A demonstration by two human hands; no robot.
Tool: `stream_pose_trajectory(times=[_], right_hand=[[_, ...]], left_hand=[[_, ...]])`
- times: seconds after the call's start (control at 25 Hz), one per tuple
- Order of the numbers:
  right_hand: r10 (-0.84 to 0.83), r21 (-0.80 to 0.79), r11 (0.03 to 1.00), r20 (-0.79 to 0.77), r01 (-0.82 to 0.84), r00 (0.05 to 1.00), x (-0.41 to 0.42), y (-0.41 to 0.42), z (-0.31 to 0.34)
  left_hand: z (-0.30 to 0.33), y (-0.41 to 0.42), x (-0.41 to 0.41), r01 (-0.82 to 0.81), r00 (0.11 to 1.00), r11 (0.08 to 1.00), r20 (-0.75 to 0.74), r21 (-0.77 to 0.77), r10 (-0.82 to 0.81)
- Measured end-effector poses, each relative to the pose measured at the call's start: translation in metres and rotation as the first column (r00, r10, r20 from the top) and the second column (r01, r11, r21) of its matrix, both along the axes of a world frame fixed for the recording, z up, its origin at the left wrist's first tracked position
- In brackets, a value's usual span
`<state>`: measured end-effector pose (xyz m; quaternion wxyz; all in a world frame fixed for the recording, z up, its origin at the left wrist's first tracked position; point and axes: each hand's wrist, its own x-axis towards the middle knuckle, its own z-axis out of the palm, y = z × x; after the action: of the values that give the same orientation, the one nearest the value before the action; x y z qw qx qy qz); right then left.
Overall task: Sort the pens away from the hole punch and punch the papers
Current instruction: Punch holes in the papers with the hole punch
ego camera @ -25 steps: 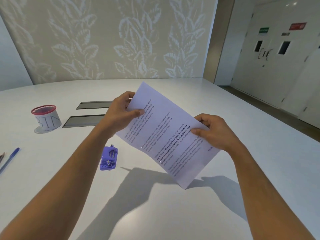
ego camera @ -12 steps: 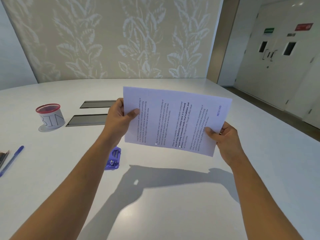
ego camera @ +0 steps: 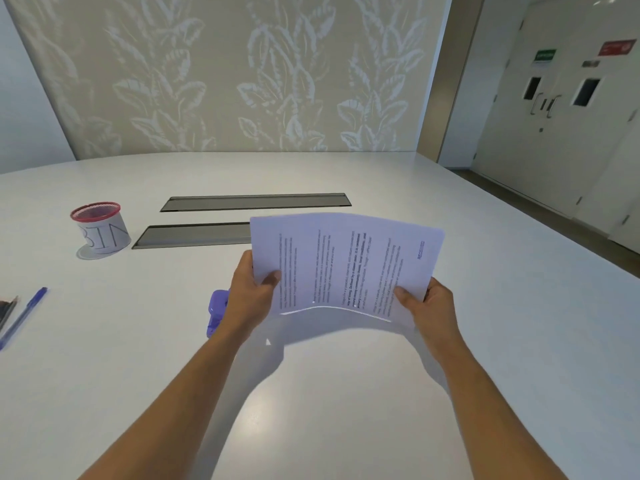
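A printed sheet of paper hangs sideways above the white table, its lower edge bowed. My left hand pinches its left edge with the thumb on the printed face. My right hand pinches the lower right corner the same way. Two small punched holes show near the lower edge. The purple hole punch lies on the table, mostly hidden behind my left wrist. A blue pen lies at the far left, beside dark pens cut off by the frame edge.
A red mesh cup wrapped in paper marked "BIN" stands at the back left. Two grey cable flaps are set into the table's middle. Double doors stand at the right.
The sheet turned from a diagonal tilt to lying sideways, then came lower and nearer the table. Both hands kept their hold, and the view tilted down.
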<state>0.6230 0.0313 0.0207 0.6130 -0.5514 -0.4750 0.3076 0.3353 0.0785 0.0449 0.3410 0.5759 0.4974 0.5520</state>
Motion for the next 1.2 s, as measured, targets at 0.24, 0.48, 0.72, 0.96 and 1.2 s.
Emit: stream_pose_trajectory(times=[0.24, 0.48, 0.72, 0.96, 1.2], right_hand=[[0.001, 0.004, 1.000, -0.037, -0.001, 0.999, -0.004, 0.000, 0.000], [-0.022, -0.089, 0.996, -0.059, 0.017, 0.998, 0.000, -0.006, -0.003], [0.030, -0.149, 0.988, -0.135, -0.050, 0.990, 0.009, -0.010, 0.007], [-0.020, -0.143, 0.989, -0.359, -0.034, 0.933, 0.000, -0.007, 0.011], [-0.044, -0.128, 0.992, -0.464, -0.018, 0.885, -0.032, -0.005, 0.011]], left_hand=[[0.002, 0.005, 0.003, -0.013, 1.000, 1.000, -0.001, -0.013, 0.013], [-0.006, 0.007, 0.001, -0.038, 0.999, 0.994, -0.015, -0.105, 0.036], [0.007, 0.009, -0.004, -0.104, 0.992, 0.993, 0.060, -0.052, 0.107], [-0.004, -0.003, 0.019, -0.032, 0.834, 0.945, 0.511, -0.327, 0.206], [-0.008, -0.033, 0.067, 0.278, 0.848, 0.921, 0.519, -0.273, -0.102]])
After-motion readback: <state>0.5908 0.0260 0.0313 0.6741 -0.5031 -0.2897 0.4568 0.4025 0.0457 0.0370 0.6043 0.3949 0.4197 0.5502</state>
